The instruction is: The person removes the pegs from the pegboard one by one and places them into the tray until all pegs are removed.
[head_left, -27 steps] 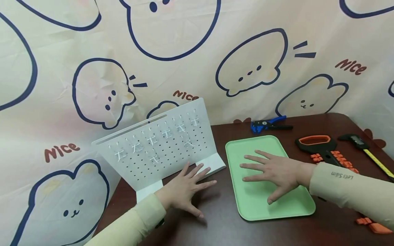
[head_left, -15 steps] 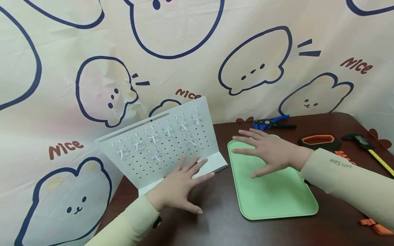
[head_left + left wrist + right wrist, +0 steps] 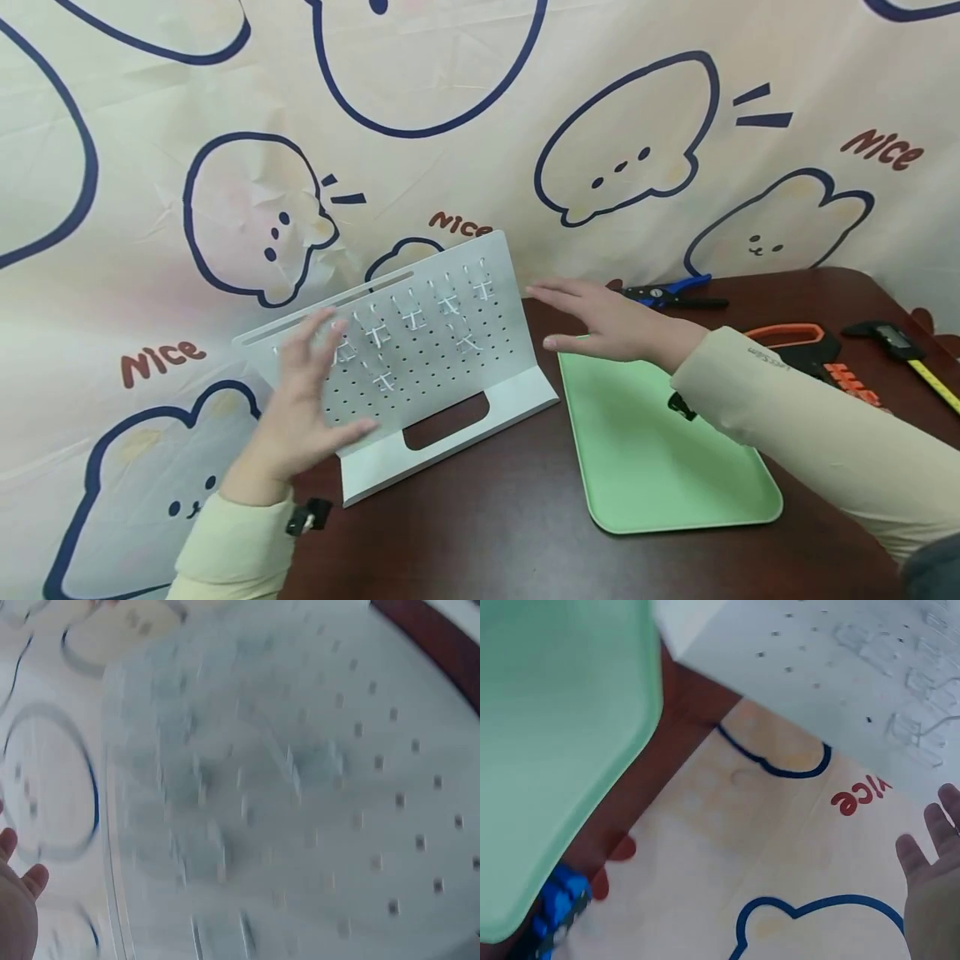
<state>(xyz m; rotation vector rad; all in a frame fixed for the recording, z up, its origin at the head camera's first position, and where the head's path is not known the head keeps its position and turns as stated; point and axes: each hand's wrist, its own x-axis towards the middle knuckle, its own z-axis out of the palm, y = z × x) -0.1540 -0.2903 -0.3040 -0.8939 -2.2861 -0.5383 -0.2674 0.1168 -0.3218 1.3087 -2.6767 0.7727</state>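
A white pegboard stand (image 3: 435, 367) leans back on the dark table, with several clear hooks (image 3: 412, 319) hung in its holes. My left hand (image 3: 296, 408) is raised in front of the board's left side, fingers spread and bent a little, holding nothing. It hides some of the hooks there. My right hand (image 3: 607, 321) hovers near the board's right edge, above the far end of the green tray (image 3: 667, 467), with fingers straight and nothing in it. In the left wrist view the board (image 3: 315, 847) is blurred and fills most of the picture.
Blue-handled wire strippers (image 3: 671, 293) lie at the table's back edge. Right of the tray are a black and orange handled tool (image 3: 795, 342), orange pieces (image 3: 851, 383) and a caliper (image 3: 892, 340) with a yellow strip. A printed cloth (image 3: 450, 75) hangs behind.
My left hand has moved left and up from the board's base to its left side. My right hand has moved left and away from over the tray towards the board's right edge.
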